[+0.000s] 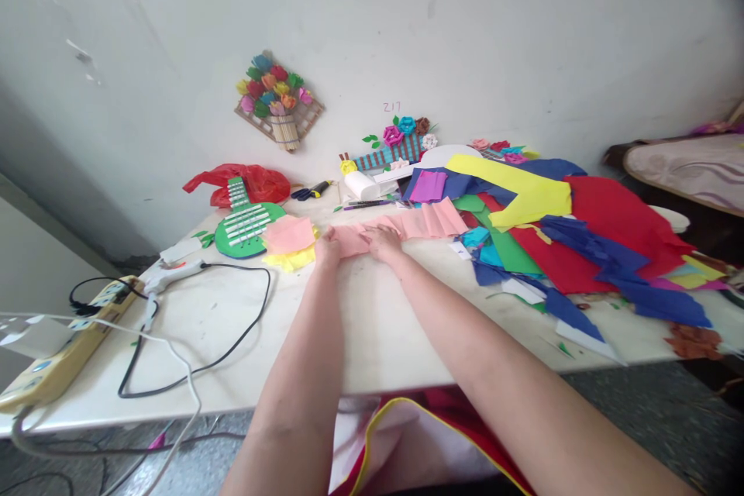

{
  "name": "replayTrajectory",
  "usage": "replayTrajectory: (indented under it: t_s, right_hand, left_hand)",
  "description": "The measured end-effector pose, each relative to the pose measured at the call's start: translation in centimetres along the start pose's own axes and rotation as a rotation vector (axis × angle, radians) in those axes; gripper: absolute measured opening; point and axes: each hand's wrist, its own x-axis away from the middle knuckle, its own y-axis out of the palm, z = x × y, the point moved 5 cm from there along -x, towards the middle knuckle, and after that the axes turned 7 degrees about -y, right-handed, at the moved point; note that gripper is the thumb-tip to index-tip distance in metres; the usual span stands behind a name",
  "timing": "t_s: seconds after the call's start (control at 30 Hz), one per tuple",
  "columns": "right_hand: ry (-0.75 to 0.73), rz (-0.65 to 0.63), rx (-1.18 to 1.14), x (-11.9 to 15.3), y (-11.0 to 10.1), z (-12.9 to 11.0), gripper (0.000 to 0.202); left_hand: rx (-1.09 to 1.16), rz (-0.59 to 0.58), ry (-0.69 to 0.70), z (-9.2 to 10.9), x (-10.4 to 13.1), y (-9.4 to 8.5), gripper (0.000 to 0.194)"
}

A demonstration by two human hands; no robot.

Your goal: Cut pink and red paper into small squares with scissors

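The pink paper strip (433, 222), laid on the white table (384, 341), could be torn if pulled too hard. It is touched by the right hand (384, 242), fingers spread; whether it is pinched by the left hand (328, 248) cannot be told. Coloured paper (628, 217) is heaped at the right; flowers (269, 81) are hung on the grey wall (494, 31).

The bare left arm (304, 360) and right arm (465, 325) stretch forward, converging; the left hand (328, 249) is lowered near the right hand (383, 243), backs upward.
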Motion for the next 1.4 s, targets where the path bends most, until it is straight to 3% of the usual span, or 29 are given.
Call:
replayTrajectory:
  t_s: [0.27,1.07,1.4]
  right_hand:
    - [-0.018,0.019,0.016,-0.4,0.1,0.2,0.037]
    - [-0.003,0.038,0.041,0.3,-0.7,-0.5,0.040]
    - [0.009,0.024,0.003,-0.3,-0.1,0.1,0.047]
  left_hand:
    - [-0.142,0.042,-0.071,0.0,0.2,-0.2,0.064]
    - [-0.091,0.036,-0.049,-0.1,0.2,-0.3,0.063]
    - [-0.194,0.043,-0.091,-0.1,0.1,-0.1,0.046]
